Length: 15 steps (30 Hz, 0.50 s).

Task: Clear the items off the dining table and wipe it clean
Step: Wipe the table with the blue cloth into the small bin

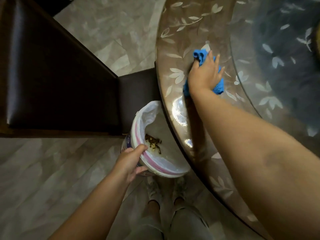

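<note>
Table (199,32): we press the blue cloth (218,87) flat under the right hand (205,73), fingers spread. Left hand (129,164) grips the bin (138,134) rim just below the edge. We judge: sweep toward the bin with even pressure, the rim tucked under the edge.

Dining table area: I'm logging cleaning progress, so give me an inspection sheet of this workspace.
Surface: dining table, leaf-patterned, glossy.
Job's things: blue cloth on the table; lined bin with food scraps, held below the table edge.
Clutter: nothing seen on the visible part.
Hands: right hand presses the cloth with fingers spread; left hand grips the bin's rim.
Cables: nothing seen.
Surroundings: dark chair, pale floor.
</note>
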Motion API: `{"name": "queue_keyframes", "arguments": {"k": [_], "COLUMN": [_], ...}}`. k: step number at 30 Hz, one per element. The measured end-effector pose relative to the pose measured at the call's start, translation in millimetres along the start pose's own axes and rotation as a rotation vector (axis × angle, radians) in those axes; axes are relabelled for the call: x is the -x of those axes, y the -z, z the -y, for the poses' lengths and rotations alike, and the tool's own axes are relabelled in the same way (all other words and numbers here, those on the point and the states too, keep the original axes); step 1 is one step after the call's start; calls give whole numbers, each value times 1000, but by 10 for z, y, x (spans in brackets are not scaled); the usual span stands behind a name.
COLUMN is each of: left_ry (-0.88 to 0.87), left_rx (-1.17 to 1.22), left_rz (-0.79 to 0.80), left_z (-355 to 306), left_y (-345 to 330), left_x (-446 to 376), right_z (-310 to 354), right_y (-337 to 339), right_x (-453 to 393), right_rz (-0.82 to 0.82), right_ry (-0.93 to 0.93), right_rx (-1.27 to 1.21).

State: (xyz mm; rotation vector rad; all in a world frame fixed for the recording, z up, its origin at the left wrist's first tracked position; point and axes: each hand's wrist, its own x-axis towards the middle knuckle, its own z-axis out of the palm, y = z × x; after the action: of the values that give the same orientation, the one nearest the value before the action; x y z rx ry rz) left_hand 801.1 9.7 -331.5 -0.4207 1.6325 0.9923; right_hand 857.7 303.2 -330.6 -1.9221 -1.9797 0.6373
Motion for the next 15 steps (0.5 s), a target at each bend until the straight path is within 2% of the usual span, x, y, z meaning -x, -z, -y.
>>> {"name": "queue_keyframes", "arguments": {"k": [3,6,9,11,15], "left_ry": [2,2,25,37,40], "left_rx": [-6,11,30,44,74], "left_rz": [-3,-26,-37,-53,-89], "left_z": [-16,-27,6,46,115], "left_y": [5,31,35,1,-58], "left_x": [-13,-55,-87,-90,-76], "right_z": [241,420,393,299,138], "right_y": [4,-35,-34,50,158], "right_x": [-426,-651,-564,-452,-283], "right_rz": [58,216,341,389,549], "right_ry": [52,219,425,539,540], "right_rx": [-13,31,156,146,7]}}
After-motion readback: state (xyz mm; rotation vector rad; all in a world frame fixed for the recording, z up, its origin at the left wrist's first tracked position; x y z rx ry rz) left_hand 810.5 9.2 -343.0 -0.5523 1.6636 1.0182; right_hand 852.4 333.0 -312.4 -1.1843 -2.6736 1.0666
